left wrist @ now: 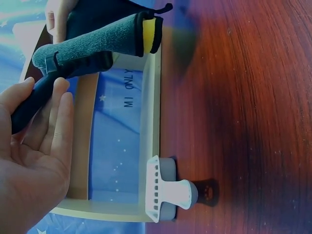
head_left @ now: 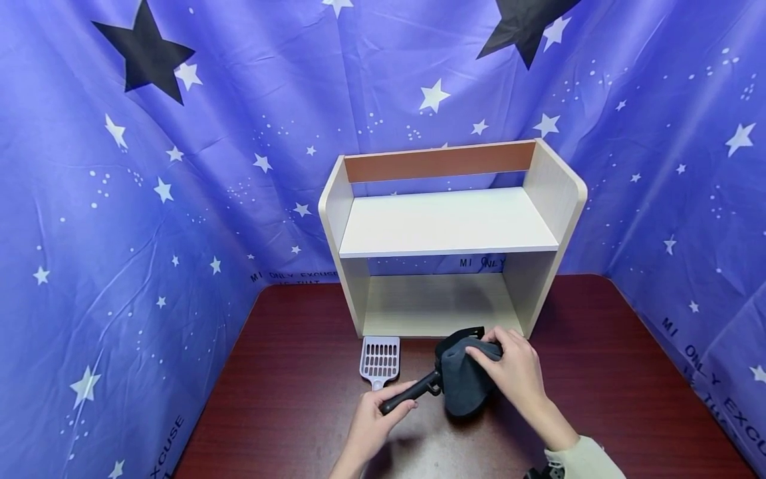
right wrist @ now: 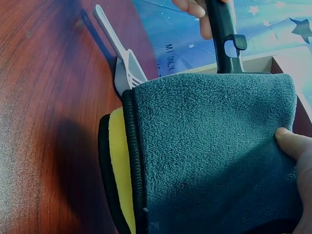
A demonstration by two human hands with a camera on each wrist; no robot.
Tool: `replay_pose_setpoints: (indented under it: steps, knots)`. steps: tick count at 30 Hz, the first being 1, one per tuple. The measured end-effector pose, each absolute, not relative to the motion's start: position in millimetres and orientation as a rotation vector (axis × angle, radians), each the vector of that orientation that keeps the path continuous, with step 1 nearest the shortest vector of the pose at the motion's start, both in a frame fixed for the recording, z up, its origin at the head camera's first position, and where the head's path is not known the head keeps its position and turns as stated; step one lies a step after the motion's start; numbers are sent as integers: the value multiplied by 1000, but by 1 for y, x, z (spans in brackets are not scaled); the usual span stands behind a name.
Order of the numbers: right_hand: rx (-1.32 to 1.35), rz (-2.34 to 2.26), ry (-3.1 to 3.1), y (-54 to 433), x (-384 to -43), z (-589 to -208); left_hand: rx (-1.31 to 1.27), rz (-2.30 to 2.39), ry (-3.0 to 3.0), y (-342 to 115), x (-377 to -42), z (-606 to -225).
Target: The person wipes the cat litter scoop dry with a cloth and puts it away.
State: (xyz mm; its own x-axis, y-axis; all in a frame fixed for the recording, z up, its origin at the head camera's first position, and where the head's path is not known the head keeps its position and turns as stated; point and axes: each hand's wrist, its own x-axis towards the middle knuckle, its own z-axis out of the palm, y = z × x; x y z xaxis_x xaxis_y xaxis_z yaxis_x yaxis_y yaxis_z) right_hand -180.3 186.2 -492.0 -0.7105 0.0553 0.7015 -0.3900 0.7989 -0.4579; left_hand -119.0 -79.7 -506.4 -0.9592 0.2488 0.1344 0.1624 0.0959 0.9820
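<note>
My left hand (head_left: 372,420) grips the black handle (head_left: 413,391) of a tool raised above the table. A grey-green cloth (head_left: 463,379) lies folded over the tool's dark head, most of which it hides. In the right wrist view the cloth (right wrist: 214,146) shows black stitched edging and a yellow inner side. My right hand (head_left: 519,369) pinches the cloth near its upper right edge, with the thumb on its outer face. In the left wrist view a small dark hook-like tip (left wrist: 165,8) sticks out beyond the cloth.
A pale slotted litter scoop (head_left: 380,357) lies on the dark red wooden table (head_left: 287,386), left of the cloth, with its head at the shelf's front edge. Behind stands a two-level white shelf unit (head_left: 449,223). Blue star-patterned curtains (head_left: 239,166) enclose the table.
</note>
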Motion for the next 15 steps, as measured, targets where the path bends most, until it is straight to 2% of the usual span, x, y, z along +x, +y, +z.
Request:
replay_pose_setpoints:
  steps: [15]
  knots:
    - [138, 759, -2321, 189, -181, -494, 454, 1976, 2372, -77, -115, -508]
